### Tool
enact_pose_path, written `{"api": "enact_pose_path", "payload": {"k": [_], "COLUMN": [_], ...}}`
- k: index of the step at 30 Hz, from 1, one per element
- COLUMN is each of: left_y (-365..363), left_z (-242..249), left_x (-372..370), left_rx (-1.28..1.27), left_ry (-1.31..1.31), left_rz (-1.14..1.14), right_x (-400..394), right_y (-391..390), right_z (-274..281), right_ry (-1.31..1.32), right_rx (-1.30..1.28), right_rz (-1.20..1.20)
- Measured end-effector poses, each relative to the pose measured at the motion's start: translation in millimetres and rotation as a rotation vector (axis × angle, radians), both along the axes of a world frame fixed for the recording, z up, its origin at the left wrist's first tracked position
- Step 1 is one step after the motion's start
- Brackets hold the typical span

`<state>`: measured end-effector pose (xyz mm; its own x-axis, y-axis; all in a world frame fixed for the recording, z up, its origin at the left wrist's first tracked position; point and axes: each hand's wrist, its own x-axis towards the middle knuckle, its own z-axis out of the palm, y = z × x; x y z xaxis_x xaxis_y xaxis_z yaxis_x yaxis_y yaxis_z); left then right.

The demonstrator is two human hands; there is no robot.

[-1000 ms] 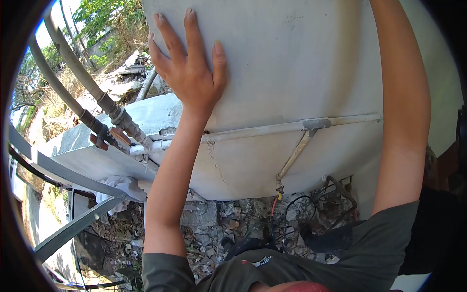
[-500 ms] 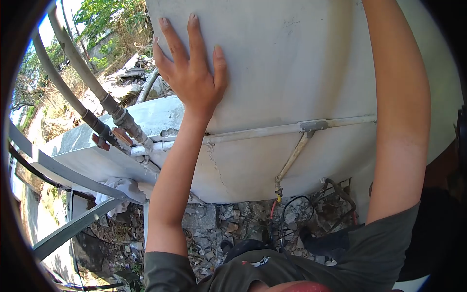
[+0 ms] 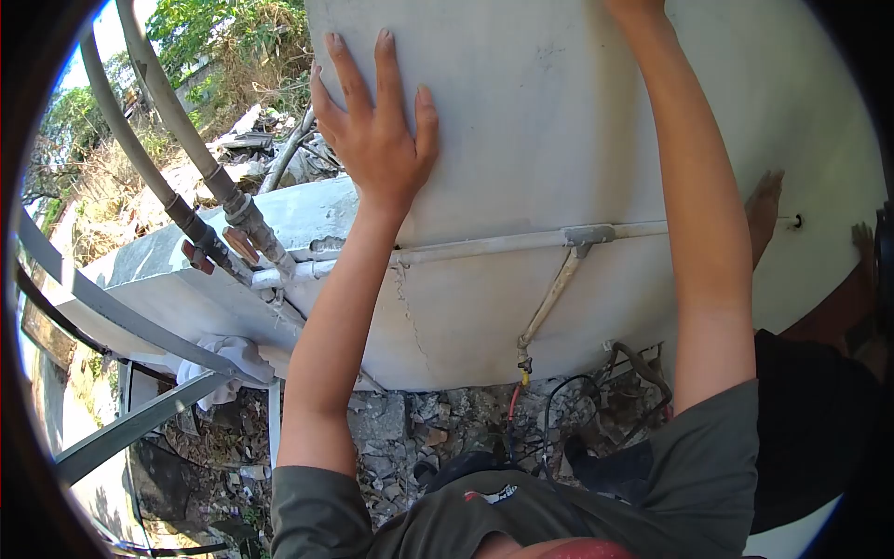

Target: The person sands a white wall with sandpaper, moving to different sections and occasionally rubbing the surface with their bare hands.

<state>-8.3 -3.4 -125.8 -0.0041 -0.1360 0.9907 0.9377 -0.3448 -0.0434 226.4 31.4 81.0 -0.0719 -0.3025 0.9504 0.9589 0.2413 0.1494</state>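
Left hand point(image 3: 377, 154) against the wall point(image 3: 521, 140), fingers spread apart.
Head view: the wall stands before the person, a pipe point(image 3: 484, 249) running across it; the right hand point(image 3: 639, 8) is cut off at the top, so its grip cannot be told. The wall looks stiff, heavy and smooth, suiting flat palms; its left edge seems the likeliest hold, the pipe too fragile.

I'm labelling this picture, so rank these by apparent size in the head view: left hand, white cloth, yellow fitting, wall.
1. Wall, easily largest
2. Left hand
3. White cloth, partly hidden
4. Yellow fitting, tiny
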Motion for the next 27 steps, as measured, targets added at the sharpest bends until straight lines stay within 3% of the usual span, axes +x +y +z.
{"api": "enact_pose_path", "payload": {"k": [10,15,27], "left_y": [-1,-1,-4], "left_z": [1,1,3], "left_x": [1,0,3], "left_rx": [-0.005,0.002,0.04], "left_ry": [0.003,0.011,0.049], "left_rz": [-0.012,-0.032,-0.048], "right_x": [-42,-49,-32], "right_y": [-35,-33,-48], "right_z": [-149,-192,-259], "right_ry": [-0.146,-0.155,-0.365], "right_rx": [-0.177,-0.184,-0.384], "right_rz": [0.189,0.291,0.226]}}
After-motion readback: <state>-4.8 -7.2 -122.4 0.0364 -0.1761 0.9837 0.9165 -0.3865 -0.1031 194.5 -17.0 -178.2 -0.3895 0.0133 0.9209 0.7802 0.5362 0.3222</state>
